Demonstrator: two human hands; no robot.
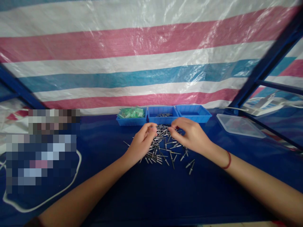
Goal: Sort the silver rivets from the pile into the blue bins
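Observation:
A loose pile of silver pop rivets (153, 157) is spread on the dark blue table, between and beneath my hands. My left hand (140, 142) hovers at the pile's left side, thumb and fingertips pressed together; whatever they pinch is too small to tell. Facing it, my right hand (189, 134) is over the right part of the pile. Its fingers are curled against the thumb, and anything between them cannot be made out. Behind the hands, several rivets lie in the middle blue bin (151, 119).
A left blue bin (131, 122) contains green-tinted packets; the right blue bin (199, 119) adjoins the middle one. A clear plastic lid (241, 126) lies at the right. A white cable (77, 173) loops around a blurred-out area at left. Striped sheeting (142, 75) hangs behind.

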